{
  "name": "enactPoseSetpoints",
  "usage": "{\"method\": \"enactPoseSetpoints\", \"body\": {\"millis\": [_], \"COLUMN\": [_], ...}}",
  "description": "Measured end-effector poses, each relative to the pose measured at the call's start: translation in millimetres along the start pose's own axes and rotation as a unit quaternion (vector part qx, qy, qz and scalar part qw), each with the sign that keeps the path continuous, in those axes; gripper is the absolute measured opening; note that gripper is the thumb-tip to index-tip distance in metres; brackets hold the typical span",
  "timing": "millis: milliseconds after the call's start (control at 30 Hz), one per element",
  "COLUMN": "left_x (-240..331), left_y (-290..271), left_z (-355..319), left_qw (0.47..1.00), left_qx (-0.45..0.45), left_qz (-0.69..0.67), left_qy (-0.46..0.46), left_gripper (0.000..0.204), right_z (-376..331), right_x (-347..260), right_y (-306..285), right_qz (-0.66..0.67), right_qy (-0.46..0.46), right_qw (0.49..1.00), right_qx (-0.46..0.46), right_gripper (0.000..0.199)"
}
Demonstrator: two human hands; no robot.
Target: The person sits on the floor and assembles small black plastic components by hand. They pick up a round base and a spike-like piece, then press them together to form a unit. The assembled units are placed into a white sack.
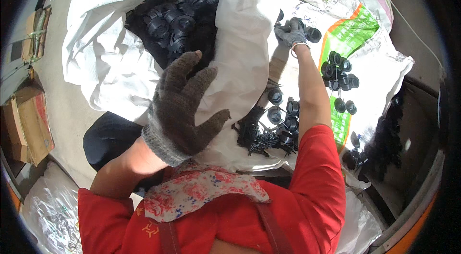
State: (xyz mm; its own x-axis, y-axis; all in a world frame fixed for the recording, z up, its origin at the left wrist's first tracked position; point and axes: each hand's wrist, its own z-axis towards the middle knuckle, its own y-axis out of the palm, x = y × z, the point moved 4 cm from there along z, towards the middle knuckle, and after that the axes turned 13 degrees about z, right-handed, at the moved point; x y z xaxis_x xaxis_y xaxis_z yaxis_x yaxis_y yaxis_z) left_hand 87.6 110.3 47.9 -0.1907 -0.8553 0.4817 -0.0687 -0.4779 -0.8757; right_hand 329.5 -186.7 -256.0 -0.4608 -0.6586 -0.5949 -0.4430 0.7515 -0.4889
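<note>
My left hand [181,110], in a dark grey knit glove with a bare fingertip showing, hangs with fingers spread over the white sack and holds nothing. Just beyond it, the sack's mouth shows a heap of black round plastic caps [182,25]. Farther off to the right, my right hand [291,34], in a grey glove, curls its fingers down at a black round cap [298,22]; the fingertips are partly hidden. Another black cap [313,35] lies beside that hand. Nearer my right forearm sit several more caps [275,115] and a pile of thin black pieces [254,134].
The white sack [245,37] spreads across the middle. On the right, a cluster of caps with thin stems [342,74] rests on a printed white and green sack [357,33]. A cardboard box [33,122] stands at the left, above clear plastic bags [53,206].
</note>
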Motion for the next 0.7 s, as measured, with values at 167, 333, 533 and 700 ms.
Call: {"method": "enactPoseSetpoints", "body": {"millis": [167,333,533,700], "left_x": [9.5,27.5,54.0,59.0], "left_y": [3.6,9.4,49.1,98.3], "left_z": [0.4,-5.9,-25.6,-30.8], "left_qw": [1.000,0.997,0.986,0.965], "left_qx": [0.000,0.024,-0.050,-0.177], "left_qz": [-0.002,0.007,-0.072,-0.186], "left_qy": [0.026,0.073,0.145,0.058], "left_gripper": [0.062,0.051,0.051,0.071], "right_z": [-37.8,-142.2,-317.5,-394.8], "right_x": [32.5,91.4,54.8,5.4], "right_y": [8.8,47.1,31.0,14.4], "right_qz": [-0.262,0.011,-0.050,0.153], "right_qy": [-0.156,-0.118,-0.176,-0.201], "right_qw": [0.949,0.979,0.958,0.954], "right_qx": [0.084,-0.169,-0.221,-0.164], "right_gripper": [0.037,0.024,0.037,0.048]}}
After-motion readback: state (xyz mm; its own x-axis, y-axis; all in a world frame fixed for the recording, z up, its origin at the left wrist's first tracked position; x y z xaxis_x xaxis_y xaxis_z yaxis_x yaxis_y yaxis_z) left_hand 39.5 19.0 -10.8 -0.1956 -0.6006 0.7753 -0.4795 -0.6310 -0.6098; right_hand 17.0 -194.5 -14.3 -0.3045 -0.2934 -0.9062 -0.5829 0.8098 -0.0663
